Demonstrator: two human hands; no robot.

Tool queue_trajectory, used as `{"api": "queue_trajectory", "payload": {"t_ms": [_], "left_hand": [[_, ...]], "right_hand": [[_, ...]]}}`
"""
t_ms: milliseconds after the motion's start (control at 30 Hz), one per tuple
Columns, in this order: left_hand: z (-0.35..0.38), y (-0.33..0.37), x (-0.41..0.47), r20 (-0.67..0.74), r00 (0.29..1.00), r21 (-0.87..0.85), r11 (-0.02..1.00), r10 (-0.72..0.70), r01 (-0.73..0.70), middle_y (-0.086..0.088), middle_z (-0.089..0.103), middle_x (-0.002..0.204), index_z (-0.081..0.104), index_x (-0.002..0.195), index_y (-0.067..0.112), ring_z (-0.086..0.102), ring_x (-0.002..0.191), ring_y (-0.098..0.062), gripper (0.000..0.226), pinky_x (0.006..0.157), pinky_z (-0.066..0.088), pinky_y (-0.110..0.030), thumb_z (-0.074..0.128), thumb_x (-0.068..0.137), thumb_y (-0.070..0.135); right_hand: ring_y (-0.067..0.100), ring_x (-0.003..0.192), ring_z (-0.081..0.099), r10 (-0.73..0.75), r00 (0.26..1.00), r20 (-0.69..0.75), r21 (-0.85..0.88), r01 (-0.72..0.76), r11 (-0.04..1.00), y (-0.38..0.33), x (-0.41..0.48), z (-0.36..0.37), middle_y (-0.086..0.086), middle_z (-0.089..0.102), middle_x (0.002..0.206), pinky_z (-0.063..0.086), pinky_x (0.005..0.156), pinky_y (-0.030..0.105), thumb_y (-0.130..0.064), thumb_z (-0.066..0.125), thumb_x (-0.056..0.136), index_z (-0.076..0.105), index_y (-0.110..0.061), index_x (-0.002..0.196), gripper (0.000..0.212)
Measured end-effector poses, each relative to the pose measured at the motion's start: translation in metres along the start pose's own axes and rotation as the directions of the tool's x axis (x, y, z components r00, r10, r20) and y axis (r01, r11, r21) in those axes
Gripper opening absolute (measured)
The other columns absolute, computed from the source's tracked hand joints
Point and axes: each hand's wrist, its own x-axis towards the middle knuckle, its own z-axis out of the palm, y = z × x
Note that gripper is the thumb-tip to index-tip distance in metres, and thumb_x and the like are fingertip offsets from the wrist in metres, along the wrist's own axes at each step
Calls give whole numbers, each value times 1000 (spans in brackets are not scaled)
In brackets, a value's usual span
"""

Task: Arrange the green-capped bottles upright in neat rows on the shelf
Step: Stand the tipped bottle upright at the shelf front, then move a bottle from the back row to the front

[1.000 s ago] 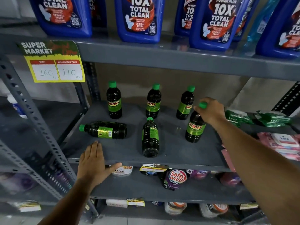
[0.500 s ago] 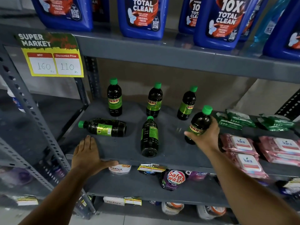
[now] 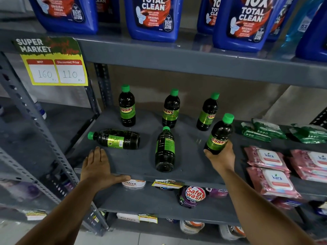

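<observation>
Three dark bottles with green caps stand upright in a back row on the grey shelf (image 3: 191, 167): left bottle (image 3: 127, 106), middle bottle (image 3: 170, 109), right bottle (image 3: 208, 113). Two more lie on their sides: one bottle (image 3: 115, 138) with its cap pointing left, another bottle (image 3: 165, 151) with its cap pointing to the back. My right hand (image 3: 221, 156) grips the base of a sixth bottle (image 3: 220, 134), which is tilted slightly right at the front right. My left hand (image 3: 99, 167) rests flat on the shelf's front edge, fingers apart, just below the left lying bottle.
Blue Total Clean jugs (image 3: 154, 16) fill the shelf above. A yellow price tag (image 3: 53, 62) hangs at upper left. Green packs (image 3: 263, 129) and pink Kara wipe packs (image 3: 269, 158) lie to the right. A Safewash pouch (image 3: 193, 196) sits on the shelf below.
My right hand has moved from the bottle's cap down to its base and shifted the bottle slightly forward. My left hand stays on the shelf edge.
</observation>
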Motion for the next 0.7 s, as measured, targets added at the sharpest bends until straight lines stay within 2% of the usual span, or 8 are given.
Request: {"api": "queue_trajectory", "payload": {"t_ms": [167, 300, 500, 567, 633, 667, 700], "left_hand": [[-6, -2, 0, 32, 999, 31, 999, 28, -29, -14, -7, 164, -6, 153, 5, -3, 150, -32, 168, 120, 10, -47, 30, 28, 110], [-18, -15, 6, 111, 991, 56, 995, 73, -80, -14, -10, 164, -10, 153, 5, -5, 150, -31, 164, 121, 11, -48, 30, 33, 109], [-20, -13, 3, 113, 991, 92, 993, 66, -76, -16, -18, 162, -17, 151, 3, -12, 149, -33, 162, 122, 3, -48, 30, 37, 108], [-21, -12, 3, 117, 991, 97, 992, 67, -78, -16, -19, 162, -18, 151, 3, -13, 149, -33, 161, 122, 2, -48, 31, 39, 108], [-20, -13, 3, 118, 991, 108, 991, 63, -76, -16, -19, 162, -19, 151, 3, -13, 149, -33, 160, 122, 2, -48, 31, 40, 108], [-20, -13, 3, 117, 991, 112, 991, 64, -77, -16, -19, 162, -19, 151, 3, -13, 149, -33, 160, 122, 2, -48, 30, 40, 108], [-19, -13, 2, 116, 991, 109, 991, 65, -78, -16, -19, 162, -18, 151, 3, -13, 149, -33, 161, 122, 3, -49, 29, 39, 108]], "right_hand": [[17, 90, 57, 36, 999, -4, 9, -36, 999, -2, 0, 4, -2, 58, 104, 44, 75, 31, -22, 86, 62, 44, -20, 120, 72], [16, 86, 58, 48, 998, 35, 3, -49, 999, -2, -5, 4, -4, 58, 98, 43, 69, 27, -22, 83, 62, 43, -23, 118, 69], [19, 89, 59, 67, 996, 51, 35, -69, 997, -2, -8, 6, -1, 60, 102, 45, 72, 30, -19, 81, 64, 42, -20, 127, 75], [22, 94, 60, 65, 996, 68, 7, -66, 998, -3, -8, 4, 1, 60, 104, 45, 73, 31, -20, 82, 66, 41, -19, 129, 76], [28, 106, 60, 65, 992, 109, 19, -68, 998, -6, -8, 1, 4, 60, 112, 47, 79, 35, -22, 83, 67, 37, -18, 134, 82], [31, 117, 55, 49, 994, 99, 21, -52, 998, -8, -12, 0, 7, 57, 122, 48, 88, 40, -26, 85, 67, 32, -16, 138, 90], [33, 126, 47, 12, 1000, 26, -10, -11, 1000, -10, -17, -1, 13, 50, 135, 44, 98, 46, -35, 85, 67, 27, -12, 143, 98]]}}
